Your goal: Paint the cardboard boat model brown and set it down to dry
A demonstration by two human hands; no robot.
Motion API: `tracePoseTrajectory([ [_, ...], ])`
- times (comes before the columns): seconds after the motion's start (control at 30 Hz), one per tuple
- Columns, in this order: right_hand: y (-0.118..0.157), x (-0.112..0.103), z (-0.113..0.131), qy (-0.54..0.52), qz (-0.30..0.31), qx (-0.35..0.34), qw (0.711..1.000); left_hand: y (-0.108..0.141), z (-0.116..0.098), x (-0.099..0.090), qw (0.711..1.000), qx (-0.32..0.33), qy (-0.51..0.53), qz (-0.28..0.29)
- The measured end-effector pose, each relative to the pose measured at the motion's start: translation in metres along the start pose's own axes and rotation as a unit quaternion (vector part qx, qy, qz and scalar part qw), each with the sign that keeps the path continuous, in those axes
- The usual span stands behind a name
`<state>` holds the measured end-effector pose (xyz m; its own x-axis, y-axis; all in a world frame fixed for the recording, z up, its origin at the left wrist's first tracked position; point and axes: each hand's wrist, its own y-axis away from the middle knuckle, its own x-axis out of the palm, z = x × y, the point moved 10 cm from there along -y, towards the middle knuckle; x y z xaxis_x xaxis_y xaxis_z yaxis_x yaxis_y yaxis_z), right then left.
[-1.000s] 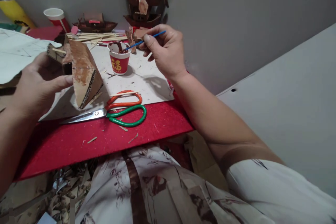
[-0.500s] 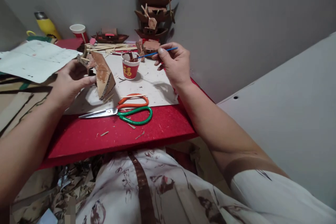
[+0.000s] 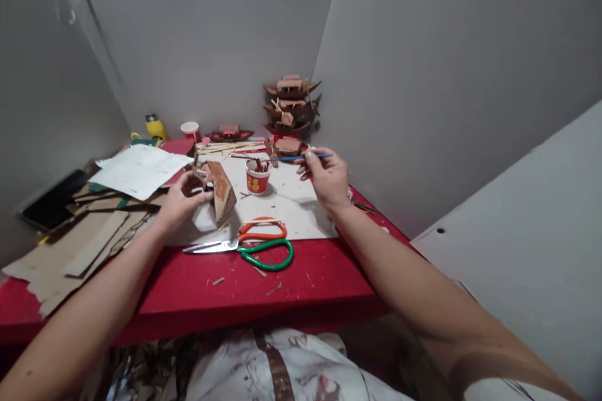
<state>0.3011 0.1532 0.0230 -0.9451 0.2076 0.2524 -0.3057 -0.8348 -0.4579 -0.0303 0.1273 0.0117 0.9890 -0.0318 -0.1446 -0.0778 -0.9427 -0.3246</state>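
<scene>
My left hand [image 3: 181, 202] is closed on a cardboard model boat [image 3: 222, 193], tilted up, with brown paint over part of its side and bare cardboard at the lower end. Between thumb and fingers of my right hand [image 3: 329, 180] is a thin blue paintbrush [image 3: 296, 157]. Its tip reaches over the rim of a red and white paper cup [image 3: 258, 180], whose inside is smeared with dark brown paint. In front of the cup, scissors [image 3: 254, 245] with one orange and one green handle lie across the edge of the white sheet [image 3: 301, 216].
Finished-looking brown model boats [image 3: 291, 106] are stacked at the back corner, and another boat [image 3: 229, 133] stands left of them. Thin sticks [image 3: 230, 146] lie behind the cup. Cardboard pieces [image 3: 70, 257], a white paper [image 3: 140, 170] and a dark phone-like slab [image 3: 55, 199] lie left.
My view has tilted up and shifted left, so everything appears lower and farther right. Both hands keep their holds; the brush stays at the cup.
</scene>
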Motion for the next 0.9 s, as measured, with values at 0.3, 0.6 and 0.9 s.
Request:
tracePoseTrajectory([
  [0.3, 0.009, 0.015, 0.006, -0.098, 0.04, 0.07, 0.992, 0.006, 0.005, 0.006, 0.999, -0.033, 0.01, 0.015],
  [0.6, 0.047, 0.053, 0.013, -0.168, 0.145, 0.153, 0.963, 0.01, 0.004, 0.008, 0.998, -0.053, 0.024, -0.004],
  [0.9, 0.058, 0.06, 0.018, -0.141, 0.187, 0.133, 0.963, 0.011, 0.008, 0.012, 0.998, -0.062, 0.013, 0.023],
])
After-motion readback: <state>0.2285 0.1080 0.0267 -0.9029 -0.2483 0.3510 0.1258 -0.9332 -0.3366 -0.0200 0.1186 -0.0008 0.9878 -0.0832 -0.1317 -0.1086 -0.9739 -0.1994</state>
